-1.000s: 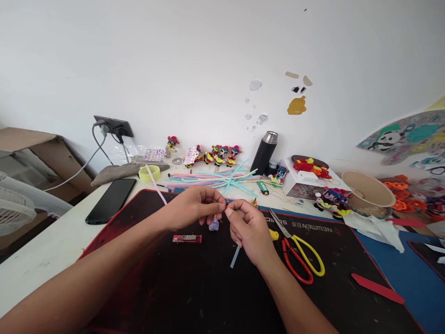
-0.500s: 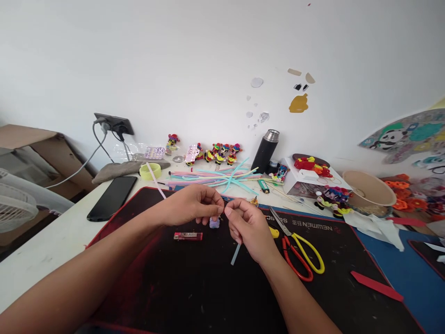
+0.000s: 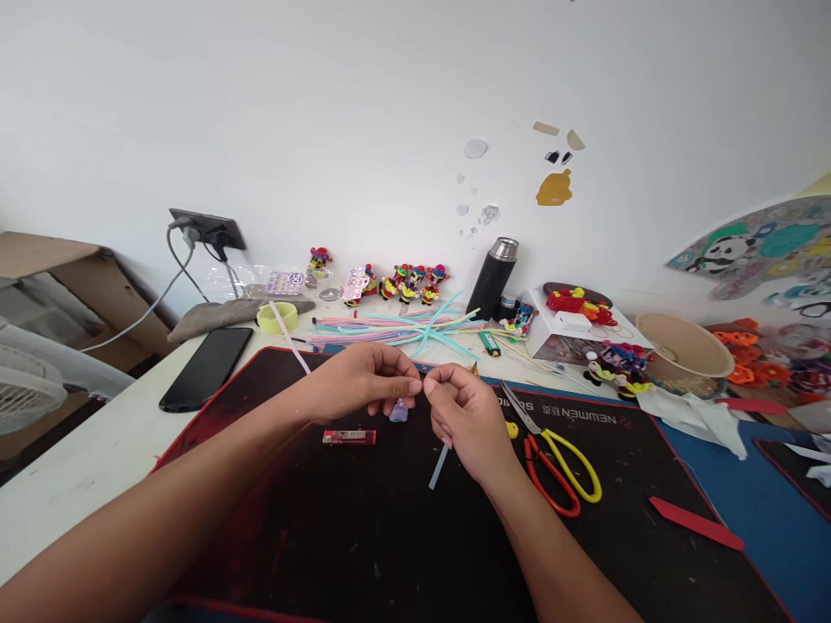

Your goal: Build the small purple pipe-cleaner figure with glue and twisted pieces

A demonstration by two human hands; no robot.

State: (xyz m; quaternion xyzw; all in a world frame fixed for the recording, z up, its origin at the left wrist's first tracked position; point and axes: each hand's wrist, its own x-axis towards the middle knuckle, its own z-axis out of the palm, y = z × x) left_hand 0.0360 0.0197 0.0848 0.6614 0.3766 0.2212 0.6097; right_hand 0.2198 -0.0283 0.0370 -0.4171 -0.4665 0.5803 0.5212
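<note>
My left hand [image 3: 367, 381] is closed in a pinch above the black mat [image 3: 312, 536], thumb against forefinger. Facing it, my right hand [image 3: 464, 420] pinches the same way, the two sets of fingertips almost meeting. Whatever sits between them is too small to make out. A small purple piece [image 3: 399, 412] shows just below the left fingers. From beneath the right hand sticks a pale translucent strip [image 3: 438, 469]; I cannot tell whether it is held or lies on the mat. A red lighter [image 3: 349, 438] lies below my left hand. Scissors [image 3: 562, 472] with red and yellow handles lie right of my right hand.
Behind the mat lie pastel fuzzy stems [image 3: 389, 331], a yellow tape roll [image 3: 277, 317] and a green lighter [image 3: 489, 344]. A black flask [image 3: 493, 279] and several colourful figurines [image 3: 415, 284] stand by the wall. A phone [image 3: 206, 369] is left, a red strip [image 3: 696, 523] right.
The view has shifted slightly, so everything sits a little further left and up. My hands keep their pinch, held a touch further right against the background.
</note>
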